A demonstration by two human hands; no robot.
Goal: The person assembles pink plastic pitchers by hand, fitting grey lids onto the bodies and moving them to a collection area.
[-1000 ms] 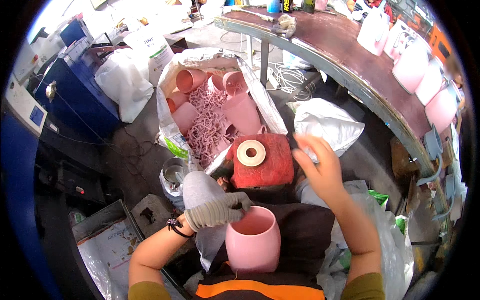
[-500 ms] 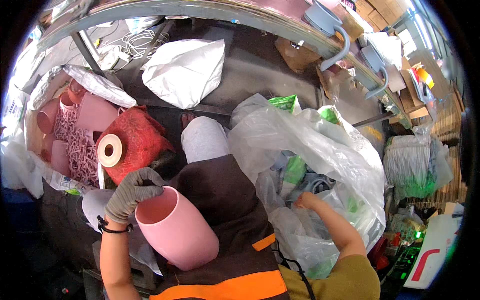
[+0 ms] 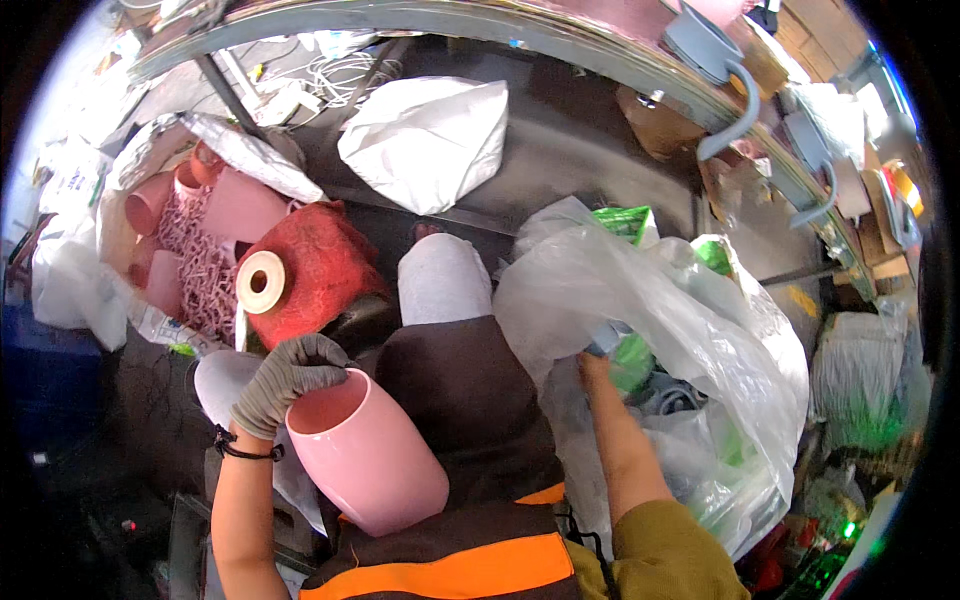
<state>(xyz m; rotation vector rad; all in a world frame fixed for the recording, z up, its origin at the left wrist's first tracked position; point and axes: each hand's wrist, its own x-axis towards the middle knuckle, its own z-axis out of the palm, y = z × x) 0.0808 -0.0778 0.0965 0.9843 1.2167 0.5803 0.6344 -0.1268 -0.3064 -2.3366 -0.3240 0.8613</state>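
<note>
**Simultaneously Gripping and Reaching Beside a Workbench (image 3: pixel 250 33)**

Across the top of the scene runs the workbench's long metal edge, with grey-blue vessels (image 3: pixel 700 48) near its right end, their curved handles jutting outward. To the seated person's right, a large clear plastic bag (image 3: pixel 600 270) gapes open, showing grey-blue pieces (image 3: pixel 675 393) among its folds. At far left, a white sack (image 3: pixel 250 160) holds pink cups (image 3: pixel 245 205) and a tangle of small pink parts (image 3: pixel 195 240). A smaller white bag (image 3: pixel 425 145) lies on the floor beyond the knees, and a red cloth (image 3: pixel 320 265) covers a block next to the sack. On the person's dark apron (image 3: pixel 465 400) rests a pink vessel (image 3: pixel 375 460), tilted, its mouth toward the upper left. The gloved left hand (image 3: pixel 295 380) pinches its rim; the bare right hand (image 3: pixel 592 372) is inside the clear bag's opening, its fingers too obscured to tell whether they grasp anything. A cream ring (image 3: pixel 261 304) sits against the red cloth, and a dark bracelet (image 3: pixel 250 455) circles the left wrist.
</note>
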